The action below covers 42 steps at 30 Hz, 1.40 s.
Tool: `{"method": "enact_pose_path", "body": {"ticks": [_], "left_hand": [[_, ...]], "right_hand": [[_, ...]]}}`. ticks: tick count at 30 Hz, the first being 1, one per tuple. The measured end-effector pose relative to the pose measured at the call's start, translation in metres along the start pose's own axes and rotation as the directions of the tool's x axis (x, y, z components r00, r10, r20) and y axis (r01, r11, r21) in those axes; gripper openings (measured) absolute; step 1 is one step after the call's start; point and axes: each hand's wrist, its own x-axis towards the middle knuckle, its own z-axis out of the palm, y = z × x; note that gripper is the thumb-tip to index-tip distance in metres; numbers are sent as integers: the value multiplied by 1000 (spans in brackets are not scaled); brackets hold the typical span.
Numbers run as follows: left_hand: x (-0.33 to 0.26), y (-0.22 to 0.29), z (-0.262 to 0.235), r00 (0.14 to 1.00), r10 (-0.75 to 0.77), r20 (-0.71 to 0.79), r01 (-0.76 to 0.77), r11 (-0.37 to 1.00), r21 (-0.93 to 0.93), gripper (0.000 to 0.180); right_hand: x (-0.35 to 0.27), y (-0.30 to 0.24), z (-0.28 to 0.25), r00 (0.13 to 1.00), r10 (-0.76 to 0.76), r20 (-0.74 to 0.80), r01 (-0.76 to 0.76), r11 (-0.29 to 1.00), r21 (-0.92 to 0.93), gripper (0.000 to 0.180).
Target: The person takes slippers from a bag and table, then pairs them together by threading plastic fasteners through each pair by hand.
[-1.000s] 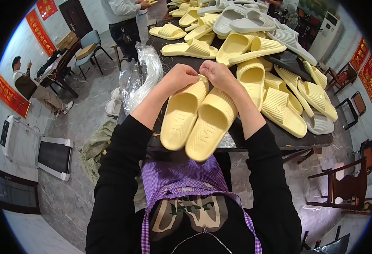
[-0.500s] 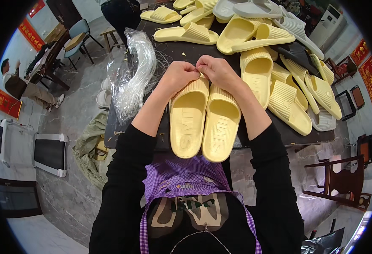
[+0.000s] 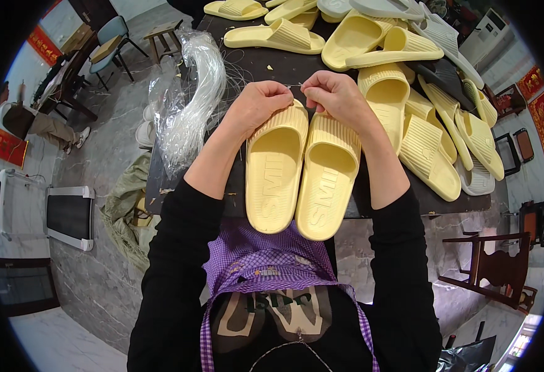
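Note:
A pair of yellow slide slippers stands side by side at the table's near edge, the left slipper (image 3: 274, 170) and right slipper (image 3: 328, 180) with their heels toward me. At their far ends, my left hand (image 3: 263, 104) is closed in a pinch just above the left slipper's strap. Beyond the right slipper's strap, my right hand (image 3: 335, 96) is pinched too, a short pale tip showing at its fingers. A thin clear strand (image 3: 292, 85) faintly runs between the two hands. To the left lies a bundle of clear plastic strands (image 3: 199, 118), partly in clear plastic wrapping.
Loose yellow slippers (image 3: 430, 155) pile on the dark table (image 3: 238, 192) at right and back, with grey ones (image 3: 445, 40) and a black one (image 3: 439, 80) among them. A greenish sack (image 3: 123, 211) sits on the floor at left. A seated person (image 3: 49, 127) is far left.
My hands have drawn apart, the right one moving a little to the right. The slippers' far ends have spread slightly apart. The person standing behind the table has mostly left view.

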Motion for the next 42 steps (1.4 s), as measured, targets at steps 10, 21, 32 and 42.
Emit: {"method": "enact_pose_path", "body": {"ticks": [10,21,32,42], "left_hand": [[-6,8,3,997,31,73,-23,995,-98,13],[-6,10,9,986,144,-85,-130,979,157,12],[-7,11,11,964,235,-121,-186,927,325,13],[-6,10,11,959,253,-124,-209,934,289,16]], "right_hand": [[2,7,3,990,-120,-70,110,986,-129,14],[-5,0,9,973,-195,-126,148,939,-311,17],[-4,0,14,962,-210,-174,132,917,-376,19],[-5,-2,16,957,-219,-190,132,913,-387,17]]}}
